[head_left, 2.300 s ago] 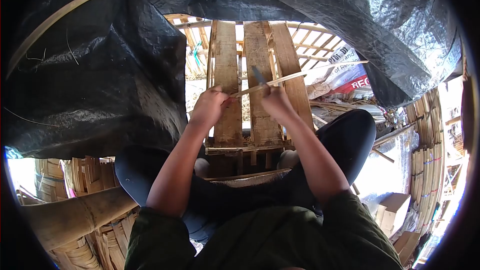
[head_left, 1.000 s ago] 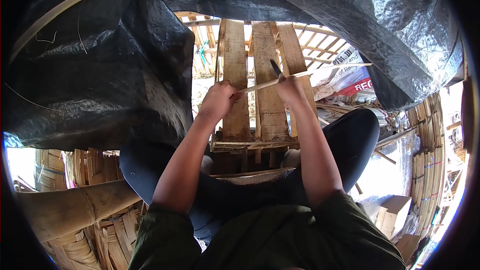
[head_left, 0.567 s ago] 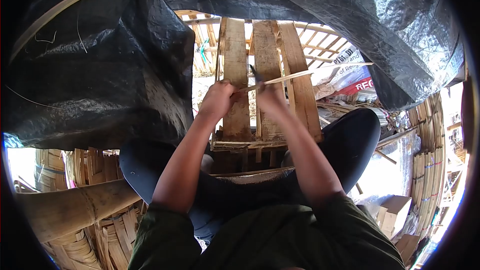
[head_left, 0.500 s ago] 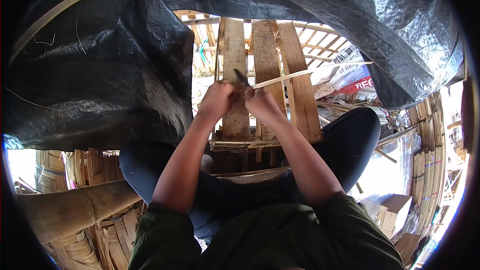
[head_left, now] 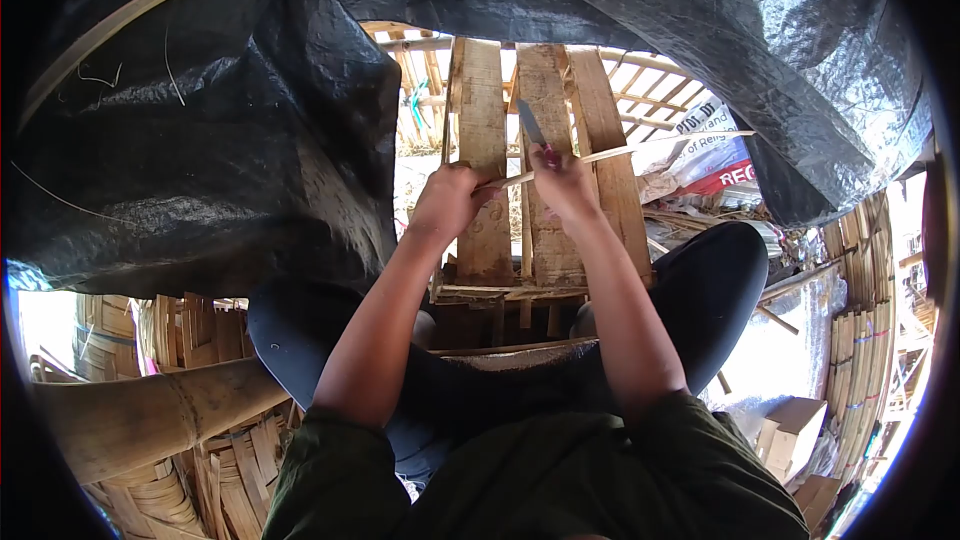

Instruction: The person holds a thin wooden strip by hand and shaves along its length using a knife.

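My left hand (head_left: pixel 447 202) is closed around one end of a thin pale bamboo strip (head_left: pixel 620 150), above the left plank of a slatted wooden bench (head_left: pixel 482 120). The strip runs off to the right, past my other hand, and ends near a printed banner. My right hand (head_left: pixel 564 187) is closed on the reddish handle of a knife (head_left: pixel 531 126), whose dark blade points up and away from me. The knife hand is beside the strip, over the middle and right planks; whether blade and strip touch, I cannot tell.
Black plastic sheeting (head_left: pixel 200 140) hangs at left and overhead, with a curved strip (head_left: pixel 150 5) lying on it. A thick bamboo pole (head_left: pixel 160 420) stands at lower left. Bundled bamboo strips (head_left: pixel 858 340), a cardboard box (head_left: pixel 793 435) and a printed banner (head_left: pixel 705 155) are on the right.
My right hand has moved to the right, away from my left hand, with the knife. More of the strip shows between the hands, and the view has shifted slightly.
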`<state>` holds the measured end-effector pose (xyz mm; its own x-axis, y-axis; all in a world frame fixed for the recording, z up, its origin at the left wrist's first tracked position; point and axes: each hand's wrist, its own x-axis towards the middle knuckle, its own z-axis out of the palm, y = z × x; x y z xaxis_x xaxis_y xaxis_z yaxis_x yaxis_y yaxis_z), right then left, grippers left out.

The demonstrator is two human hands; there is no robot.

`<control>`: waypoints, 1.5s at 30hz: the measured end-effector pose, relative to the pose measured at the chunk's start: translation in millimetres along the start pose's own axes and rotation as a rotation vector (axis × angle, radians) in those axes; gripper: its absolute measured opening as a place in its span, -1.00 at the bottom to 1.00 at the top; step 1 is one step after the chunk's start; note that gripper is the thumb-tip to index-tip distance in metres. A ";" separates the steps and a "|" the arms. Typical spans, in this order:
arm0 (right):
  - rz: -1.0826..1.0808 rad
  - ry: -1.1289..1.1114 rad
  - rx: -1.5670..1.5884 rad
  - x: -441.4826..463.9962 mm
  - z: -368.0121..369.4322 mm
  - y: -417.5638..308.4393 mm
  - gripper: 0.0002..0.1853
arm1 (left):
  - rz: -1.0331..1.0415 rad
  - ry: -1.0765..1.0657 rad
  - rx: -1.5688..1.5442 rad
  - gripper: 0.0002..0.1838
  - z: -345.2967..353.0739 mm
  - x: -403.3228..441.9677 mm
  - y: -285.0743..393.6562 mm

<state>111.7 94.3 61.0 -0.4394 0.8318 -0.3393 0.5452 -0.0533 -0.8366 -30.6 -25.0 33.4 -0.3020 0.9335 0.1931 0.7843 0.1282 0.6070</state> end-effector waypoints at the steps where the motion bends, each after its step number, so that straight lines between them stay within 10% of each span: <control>1: 0.023 0.022 0.039 -3.7 -2.1 -4.2 -0.59 | 0.027 0.024 0.021 -0.81 2.2 -1.3 -2.2; 9: -0.459 -0.385 -0.557 -9.6 -87.4 -12.3 -0.76 | 0.027 0.044 0.099 -0.84 -27.2 3.3 6.8; 24: -0.763 -0.022 -0.425 -98.5 9.8 50.6 -0.89 | -0.024 -0.015 0.069 -0.77 -39.7 9.6 9.1; 34: -0.570 0.306 -0.507 -52.0 -27.1 45.6 -0.91 | -0.037 -0.008 0.118 -0.80 -38.0 9.5 6.8; 45: -0.685 0.049 -0.401 -59.4 14.7 42.0 -0.92 | -0.027 -0.003 0.100 -0.79 -42.0 8.1 11.6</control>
<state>150.2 34.5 39.7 -0.7431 0.6315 0.2214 0.3848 0.6740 -0.6306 -46.7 -30.0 74.4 -0.3222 0.9302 0.1758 0.8264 0.1857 0.5315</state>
